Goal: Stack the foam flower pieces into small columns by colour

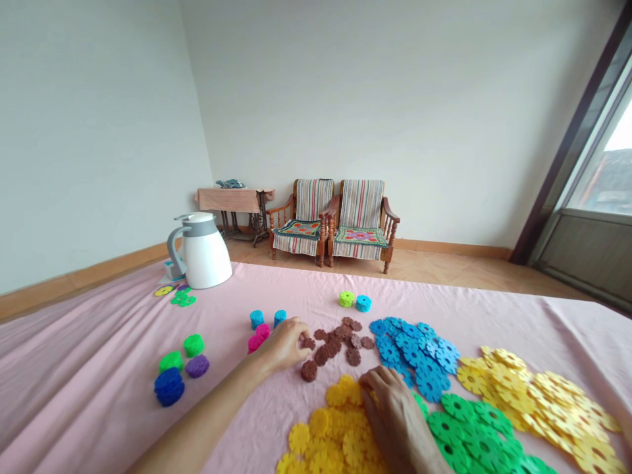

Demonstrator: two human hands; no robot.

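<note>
So we've got both bare hands over a pink tablecloth (311, 289) with flower-shaped plastic discs all over it. Our left hand (285, 345) is at the left edge of the loose brown discs (334, 344), fingers curled in with only a narrow gap, and one brown disc (309, 343) is right at the fingertips. Honestly can't tell if we're pinching it or just touching it. A short brown stack (309, 371) sits just beside that hand, on the near side.

Our right hand (395, 411) is palm down over the right side of the golden-yellow pile (345, 438), fingers close together and a bit bent. What's under them is hidden, so no idea if they've got hold of anything. The green pile (469, 431) is just right of that hand, the blue pile (419, 349) lies beyond it, and a paler yellow pile (538, 398) is over to the far right.

Left of our left hand there are neat little stacks: two pink stacks (259, 337) half behind the wrist, two light-blue stacks (257, 320) past those, then two bright green stacks (193, 345), a purple stack (198, 366) and a dark blue stack (169, 387). A lime stack (346, 299) and another light-blue one (363, 303) sit side by side beyond the browns. White thermal jug (208, 257) at the back left, two wooden armchairs (362, 210) by the wall.
</note>
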